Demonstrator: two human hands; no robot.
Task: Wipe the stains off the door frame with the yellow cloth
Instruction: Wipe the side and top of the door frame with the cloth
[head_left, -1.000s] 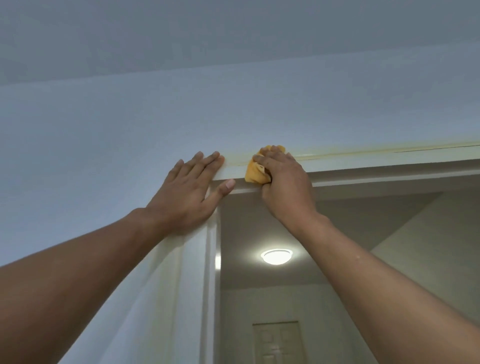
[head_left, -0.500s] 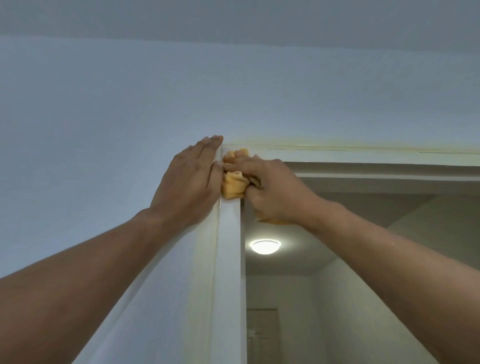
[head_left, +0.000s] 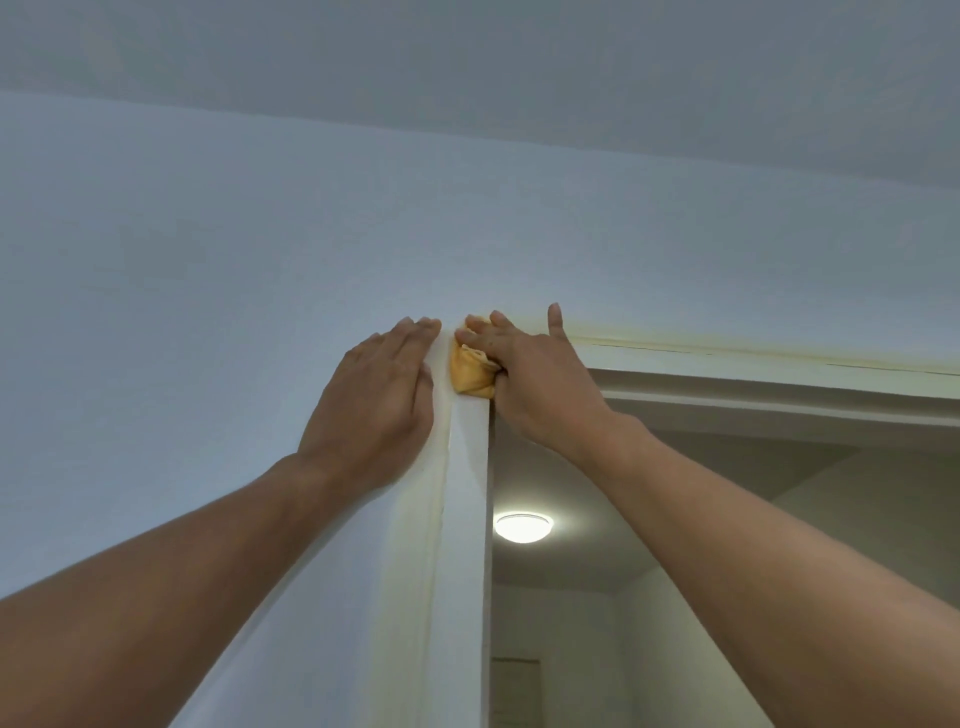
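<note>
A: What is on the left side?

B: The pale wall (head_left: 182, 312) fills the left, and the ceiling (head_left: 519, 67) is above it. A bare forearm comes up from the lower left corner. The left hand (head_left: 371, 400) lies flat on the wall, just beside the upright part of the door frame (head_left: 465, 519). Its fingers (head_left: 410, 332) are straight and close together, and they hold nothing; they only rest on the wall.

A: And in the middle?

B: There is the yellow cloth (head_left: 470, 371). It is bunched up and pressed on the top left corner of the door frame, where the upright part meets the top bar. It sits between the two hands, very near the left one.

A: Which hand has it?

B: The right hand (head_left: 540, 384). Some of its fingers lie over the cloth and press it on the frame, and the lower part of the hand covers the right edge of the cloth. One finger points up, straight, and touches the wall above the frame. I cannot see the thumb.

A: Are stains visible?

B: Yes, a yellowish line (head_left: 727, 349) runs along the top edge of the frame to the right, and a faint yellowish tint goes down the left edge of the upright part.

A: And further right?

B: Through the doorway a round ceiling lamp (head_left: 523, 527) is lit in the next room.
</note>
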